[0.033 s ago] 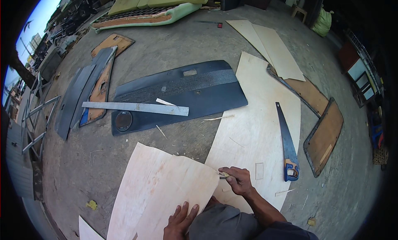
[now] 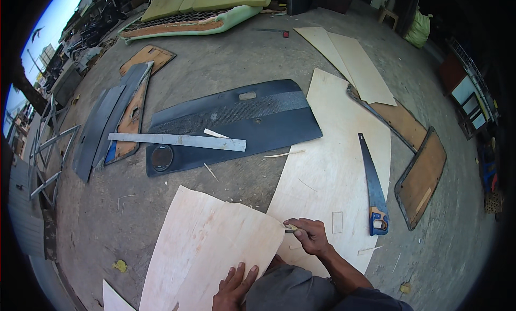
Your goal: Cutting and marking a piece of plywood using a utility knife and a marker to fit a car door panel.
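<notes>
There are two bare hands, one left hand (image 2: 235, 287) and one right hand (image 2: 310, 236), along with one small tool (image 2: 291, 228), one handsaw (image 2: 372, 176), one flat grey strip (image 2: 177, 140) and one large dark panel (image 2: 279, 123). Counted further are four brown boards (image 2: 422, 176), two overlapping pale panels (image 2: 363, 69), one large pale sheet (image 2: 333, 155), two yellowish scraps (image 2: 120, 266), one green sack (image 2: 419, 29) and one small stool (image 2: 388, 13). Whether the plywood (image 2: 226, 241) under the left hand is one sheet or two cannot be told, and the thin wood slivers (image 2: 216, 133) are too small to count surely.

Fisheye from head, looking down, hands (image 2: 312, 236) near
</notes>
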Motion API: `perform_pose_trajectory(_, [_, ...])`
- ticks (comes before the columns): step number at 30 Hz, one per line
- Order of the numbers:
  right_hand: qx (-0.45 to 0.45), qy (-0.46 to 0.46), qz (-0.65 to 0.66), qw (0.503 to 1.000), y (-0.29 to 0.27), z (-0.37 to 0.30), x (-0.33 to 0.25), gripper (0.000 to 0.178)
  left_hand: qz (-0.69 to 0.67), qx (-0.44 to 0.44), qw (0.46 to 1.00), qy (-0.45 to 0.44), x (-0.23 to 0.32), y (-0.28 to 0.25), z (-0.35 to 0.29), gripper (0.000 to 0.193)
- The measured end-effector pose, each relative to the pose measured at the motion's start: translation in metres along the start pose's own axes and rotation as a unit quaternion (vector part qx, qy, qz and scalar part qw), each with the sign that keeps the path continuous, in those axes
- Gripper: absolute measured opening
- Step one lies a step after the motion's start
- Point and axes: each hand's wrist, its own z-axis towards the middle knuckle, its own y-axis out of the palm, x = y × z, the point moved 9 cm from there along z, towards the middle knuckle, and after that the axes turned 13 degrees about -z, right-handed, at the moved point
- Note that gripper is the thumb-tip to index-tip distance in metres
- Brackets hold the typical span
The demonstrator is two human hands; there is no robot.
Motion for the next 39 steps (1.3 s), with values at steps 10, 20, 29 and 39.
perform_pose_trajectory(10, [-0.125,0.189,0.197,0.954,-0.003,-0.001,-0.022,0.046,0.010,-0.028,0.999,-0.036,-0.012,0.001,-0.015,0.080])
perform_pose_trajectory(20, [-0.212,0.402,0.085,0.887,0.032,-0.022,-0.005,0.060,-0.015,-0.037,0.998,-0.042,-0.017,-0.006,-0.015,0.085])
perform_pose_trajectory(29, [-0.252,0.425,0.050,0.868,0.033,-0.012,-0.019,0.058,-0.012,-0.041,0.998,-0.046,-0.022,-0.007,-0.012,0.072])
perform_pose_trajectory(39, [-0.143,0.405,0.104,0.897,0.018,-0.013,-0.028,0.055,-0.007,-0.028,0.998,-0.053,-0.017,-0.008,-0.010,0.070])
